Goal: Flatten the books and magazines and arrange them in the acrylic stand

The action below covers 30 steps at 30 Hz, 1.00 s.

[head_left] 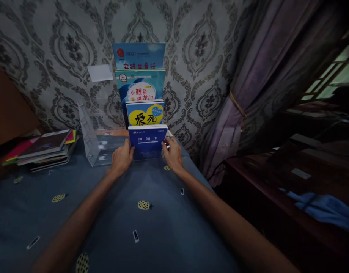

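1. The dark-blue book (148, 147) stood at the near right of the clear rack (87, 134).
2. Left hand (122, 157) and right hand (173, 153) pinched its side edges.
3. It seemed light, stiff, slick; those edges suited holding.

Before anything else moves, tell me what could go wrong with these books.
The front blue book has the left grip and right grip at its side edges, so an uneven push might tilt it. The yellow-and-blue book stands close behind and could get knocked. The clear rack looks thin; a bump might shift it.
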Available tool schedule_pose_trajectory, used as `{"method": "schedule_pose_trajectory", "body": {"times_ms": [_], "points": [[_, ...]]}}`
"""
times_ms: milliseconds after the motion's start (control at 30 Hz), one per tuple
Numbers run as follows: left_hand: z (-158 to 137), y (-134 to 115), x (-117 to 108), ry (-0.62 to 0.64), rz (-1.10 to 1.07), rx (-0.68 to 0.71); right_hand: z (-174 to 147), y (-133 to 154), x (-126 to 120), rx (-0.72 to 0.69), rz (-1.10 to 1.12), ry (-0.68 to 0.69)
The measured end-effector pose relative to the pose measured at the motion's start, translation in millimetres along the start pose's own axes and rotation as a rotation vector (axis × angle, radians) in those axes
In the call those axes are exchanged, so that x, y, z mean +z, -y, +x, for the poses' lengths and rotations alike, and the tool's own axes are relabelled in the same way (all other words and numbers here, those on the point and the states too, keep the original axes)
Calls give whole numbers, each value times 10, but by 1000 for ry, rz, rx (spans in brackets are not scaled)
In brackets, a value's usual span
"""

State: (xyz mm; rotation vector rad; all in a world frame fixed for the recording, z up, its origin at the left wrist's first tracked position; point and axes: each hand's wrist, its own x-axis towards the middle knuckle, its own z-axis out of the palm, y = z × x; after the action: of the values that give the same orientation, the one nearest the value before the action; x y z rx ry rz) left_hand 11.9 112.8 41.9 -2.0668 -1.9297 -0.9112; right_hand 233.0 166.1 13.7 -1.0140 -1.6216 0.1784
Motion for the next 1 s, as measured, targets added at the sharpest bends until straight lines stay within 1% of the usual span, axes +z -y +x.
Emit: {"method": "schedule_pose_trajectory", "body": {"times_ms": [200,433,633,700,800,900,1000], "points": [[7,15,33,-14,9,27,-5,-7,14,-31,12,-23],[-3,24,29,-3,-132,0,-17,3,-19,-11,41,12],[14,65,-12,23,-190,33,-69,-42,-50,-12,42,34],[15,64,-30,42,-196,32,-104,-54,-62,5,49,39],[-22,75,-80,79,-162,33,-209,-48,-79,93,86,71],[-106,201,-174,124,-68,64,-405,-11,-106,187,124,133],[-211,500,-338,119,25,66,-649,38,-173,229,180,247]]}}
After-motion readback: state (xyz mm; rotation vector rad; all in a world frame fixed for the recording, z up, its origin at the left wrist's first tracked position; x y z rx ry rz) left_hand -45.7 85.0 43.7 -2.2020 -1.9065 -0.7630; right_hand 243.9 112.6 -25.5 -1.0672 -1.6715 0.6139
